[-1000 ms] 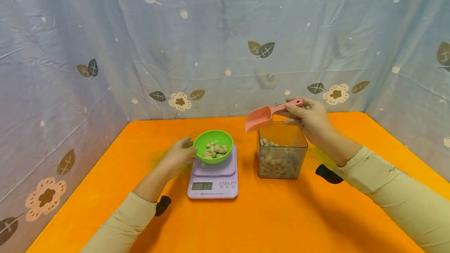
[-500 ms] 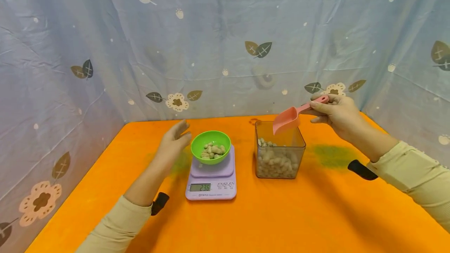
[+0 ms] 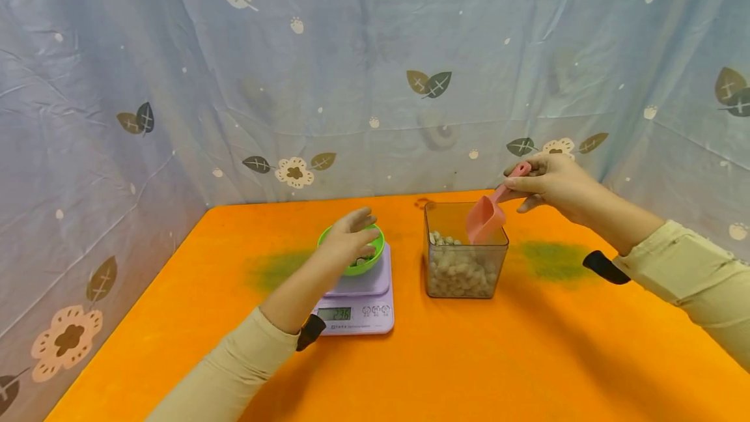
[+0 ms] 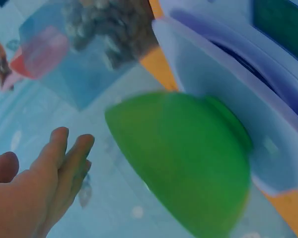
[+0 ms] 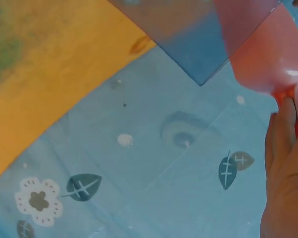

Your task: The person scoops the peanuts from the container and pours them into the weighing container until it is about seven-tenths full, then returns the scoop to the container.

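My right hand [image 3: 553, 184] pinches the handle of a pink scoop [image 3: 485, 219], whose blade tilts down inside the mouth of a clear square bin [image 3: 467, 272]. Unshelled peanuts [image 3: 459, 269] fill the lower part of that bin. With fingers extended, my left hand [image 3: 346, 243] hovers over a green bowl [image 3: 375, 259] and hides much of it. In the left wrist view the hand stays apart from the bowl [image 4: 179, 153]. The bowl sits on a lilac kitchen scale [image 3: 366, 327] with a lit display that seems to read 236.
An orange cloth [image 3: 422, 370] covers the table. Patterned light-blue curtains [image 3: 351, 83] hang behind it and along both sides. The bin stands right of the scale with a gap between them.
My left hand drew back from the bowl's side, then moved right over it. The scoop went right, then dipped into the bin. The display changed to about 236.
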Demonstrator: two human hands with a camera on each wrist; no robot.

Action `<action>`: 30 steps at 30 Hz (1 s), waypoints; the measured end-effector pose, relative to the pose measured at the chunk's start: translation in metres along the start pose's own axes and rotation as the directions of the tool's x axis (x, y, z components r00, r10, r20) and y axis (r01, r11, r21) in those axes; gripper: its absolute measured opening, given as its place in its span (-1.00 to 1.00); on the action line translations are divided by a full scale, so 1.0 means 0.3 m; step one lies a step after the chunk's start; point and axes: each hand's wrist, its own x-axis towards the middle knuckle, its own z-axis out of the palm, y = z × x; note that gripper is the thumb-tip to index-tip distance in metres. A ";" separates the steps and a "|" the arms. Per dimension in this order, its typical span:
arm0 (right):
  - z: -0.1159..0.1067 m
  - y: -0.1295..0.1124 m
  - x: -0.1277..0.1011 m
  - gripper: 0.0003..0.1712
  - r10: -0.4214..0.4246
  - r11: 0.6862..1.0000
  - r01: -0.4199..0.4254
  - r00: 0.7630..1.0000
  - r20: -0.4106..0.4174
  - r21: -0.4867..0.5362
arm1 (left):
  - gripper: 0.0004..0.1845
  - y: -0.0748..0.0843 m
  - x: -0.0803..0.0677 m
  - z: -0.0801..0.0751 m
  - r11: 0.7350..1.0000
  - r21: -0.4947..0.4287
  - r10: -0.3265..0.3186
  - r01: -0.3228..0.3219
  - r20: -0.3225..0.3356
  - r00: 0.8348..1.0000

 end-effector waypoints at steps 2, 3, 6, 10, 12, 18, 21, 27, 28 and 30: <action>0.011 -0.011 0.010 -0.71 -0.013 0.998 0.014 1.000 0.019 -0.068 | -0.37 0.001 0.013 0.035 1.000 -0.009 -0.005 0.005 0.025 1.000; 0.017 -0.016 0.015 -0.70 -0.016 0.995 0.019 0.999 0.029 -0.098 | -0.37 0.002 0.020 0.052 1.000 -0.006 -0.008 0.009 0.038 0.999; 0.032 -0.022 0.028 -0.65 -0.029 0.984 0.040 0.998 0.064 -0.176 | -0.38 0.001 0.048 0.101 1.000 -0.004 -0.015 0.015 0.079 0.997; 0.053 -0.018 0.040 -0.62 -0.060 0.955 0.085 0.994 0.096 -0.283 | -0.37 0.006 0.090 0.160 0.998 0.004 -0.057 0.056 0.100 0.993; 0.066 -0.015 0.044 -0.64 -0.073 0.940 0.107 0.991 0.116 -0.325 | -0.37 0.010 0.110 0.183 0.997 -0.004 -0.074 0.074 0.099 0.992; 0.103 -0.011 0.058 -0.72 -0.050 0.938 0.101 0.986 0.159 -0.331 | -0.38 0.008 0.160 0.222 0.996 0.006 -0.093 0.092 0.114 0.989; 0.114 -0.009 0.072 -0.73 -0.040 0.951 0.091 0.984 0.175 -0.296 | -0.38 0.003 0.176 0.224 0.994 0.002 -0.107 0.108 0.139 0.985; 0.140 0.023 0.099 -0.71 -0.033 0.978 0.067 0.984 0.174 -0.195 | -0.42 -0.004 0.190 0.223 0.994 -0.033 -0.099 0.107 0.181 0.978; 0.145 0.029 0.099 -0.71 -0.033 0.981 0.064 0.985 0.170 -0.181 | -0.42 -0.005 0.189 0.226 0.993 -0.042 -0.100 0.110 0.187 0.977; 0.152 0.042 0.094 -0.71 -0.038 0.985 0.063 0.986 0.160 -0.158 | -0.43 -0.011 0.192 0.231 0.992 -0.053 -0.099 0.111 0.194 0.976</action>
